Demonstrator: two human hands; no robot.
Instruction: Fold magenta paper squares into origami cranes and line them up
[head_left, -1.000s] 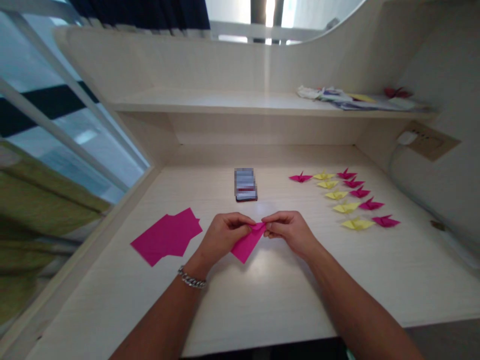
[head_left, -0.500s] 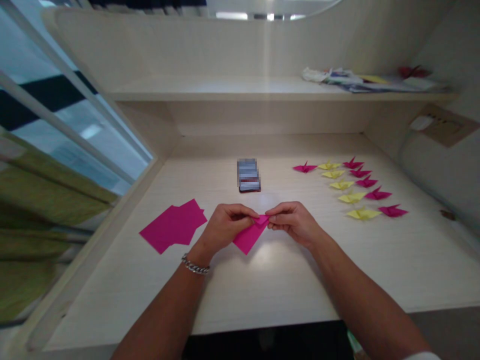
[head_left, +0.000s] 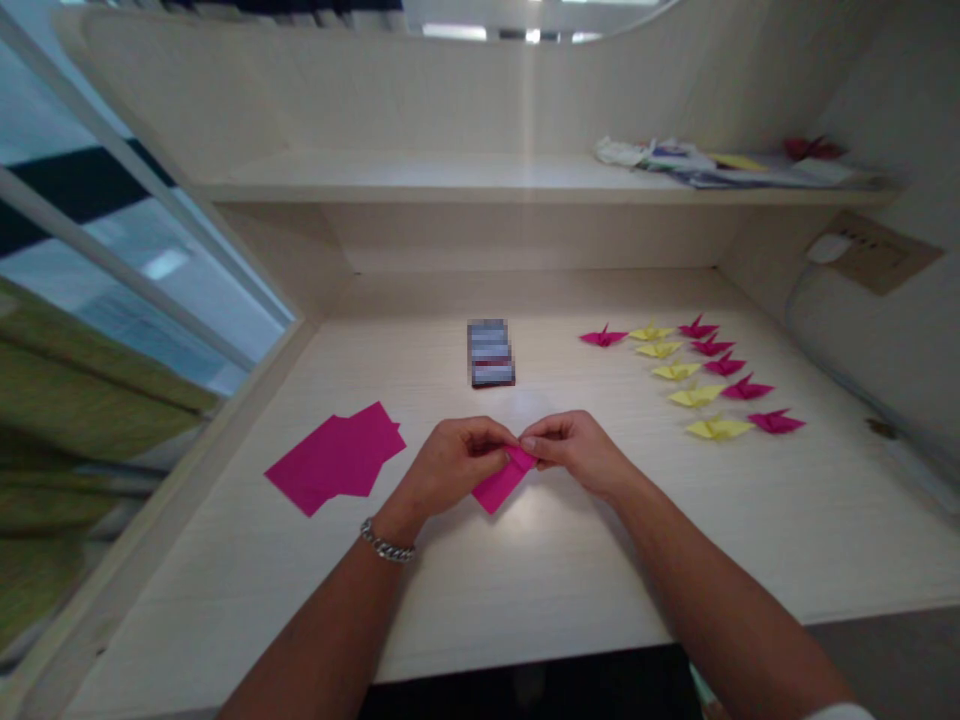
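Nearest the camera, two bare forearms reach out over the pale wood-grain desk (head_left: 525, 590), the left wrist wearing a silver chain-link bracelet (head_left: 386, 542). The left hand (head_left: 450, 465) and the right hand (head_left: 581, 455) meet at the middle of the desk over a folded piece of magenta paper (head_left: 496, 487). The paper is a small, flat shape with crisp straight edges. Its free corner points down toward the person, and its upper end narrows to a tip between the two hands. The fingers of both hands are curled in and pressed together. The left thumb and fingertips pinch the paper's upper left edge, and the right thumb and forefinger pinch the tip from the right, so the two sets of fingertips nearly touch. Most of the paper shows below and between the hands, low over the desktop; whether it rests on the wood cannot be told. To the left, near the left hand but apart from it, a loose stack of flat magenta paper squares (head_left: 334, 468) lies on the desk. Beyond the hands lies a dark rectangular phone (head_left: 491, 353), its face blurred. Farther right, a row of yellow folded paper cranes (head_left: 696, 396) runs beside a row of magenta folded paper cranes (head_left: 745, 388). At the back, a pale wooden shelf (head_left: 450, 185) carries a heap of mixed papers (head_left: 705, 165) at its right end.
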